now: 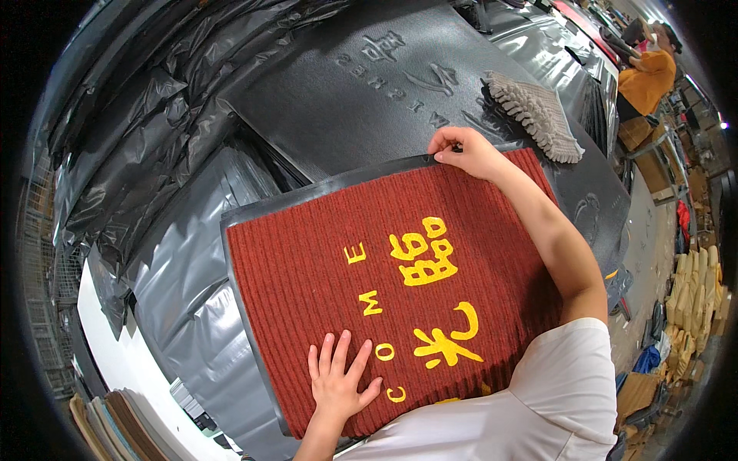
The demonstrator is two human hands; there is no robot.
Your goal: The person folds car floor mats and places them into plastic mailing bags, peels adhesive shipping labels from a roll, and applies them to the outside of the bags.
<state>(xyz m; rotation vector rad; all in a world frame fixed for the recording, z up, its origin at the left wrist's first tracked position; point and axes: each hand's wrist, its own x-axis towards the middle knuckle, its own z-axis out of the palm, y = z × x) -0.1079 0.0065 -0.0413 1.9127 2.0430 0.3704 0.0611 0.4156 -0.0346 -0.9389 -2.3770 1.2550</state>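
Left hand (338, 380) is pressing flat, fingers spread, on the red doormat (384, 296) lying atop the black mats (346, 100) on the table; right hand (465, 150) is pinching its far edge shut. Likely squaring or lifting it; next move needs a firm far-edge grip.

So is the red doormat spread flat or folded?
Spread flat: the red doormat lies face up, left hand pressed flat on it, right hand pinching its far edge.

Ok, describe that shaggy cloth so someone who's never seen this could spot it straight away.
Start at the red mat under the hands. Beyond its far edge lies a black embossed mat. The cloth sits on that one's right side, near the right hand: grey-beige, covered in noodle-like tufts, the only fuzzy thing there.
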